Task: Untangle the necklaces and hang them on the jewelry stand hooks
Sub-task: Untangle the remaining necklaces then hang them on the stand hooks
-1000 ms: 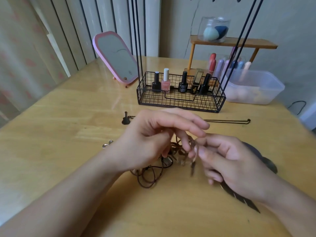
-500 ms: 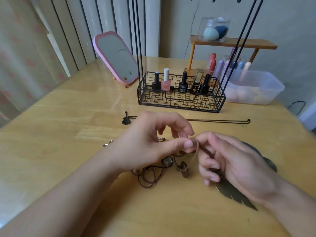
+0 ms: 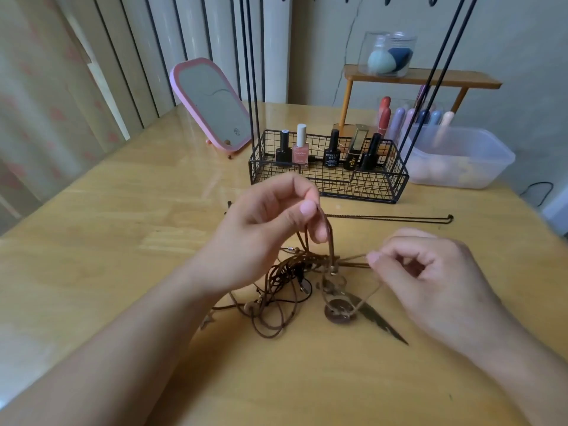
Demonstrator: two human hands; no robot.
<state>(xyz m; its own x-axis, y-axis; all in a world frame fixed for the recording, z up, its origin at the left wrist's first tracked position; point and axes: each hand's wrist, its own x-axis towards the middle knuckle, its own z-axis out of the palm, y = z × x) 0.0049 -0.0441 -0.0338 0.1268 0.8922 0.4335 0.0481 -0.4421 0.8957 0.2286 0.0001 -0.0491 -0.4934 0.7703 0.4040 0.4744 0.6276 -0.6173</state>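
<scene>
1. Wooden surface [image 3: 107, 241], seen from your head camera: its left edge runs along the curtained wall, and bare wood lies to the left of and in front of your arms.
2. Your left hand [image 3: 261, 235] pinches a brown cord lifted from the tangled necklaces [image 3: 282, 290], which lie at the centre of the surface between your hands.
3. Your right hand [image 3: 430, 278] pinches a pale strand pulled sideways from the same tangle; a round pendant [image 3: 339, 310] and a dark feather pendant [image 3: 381, 321] lie just beside it.
4. One separate necklace [image 3: 390, 217] lies stretched out behind your hands.
5. Wire basket [image 3: 362, 189] at the jewelry stand's base holds five nail-polish bottles [image 3: 301, 149].
6. Clear tub [image 3: 461, 158], contents blurred; pink mirror [image 3: 212, 103] at rear left.
7. Stand rods [image 3: 250, 72] rise out of frame; the hooks are cut off at the top edge.
</scene>
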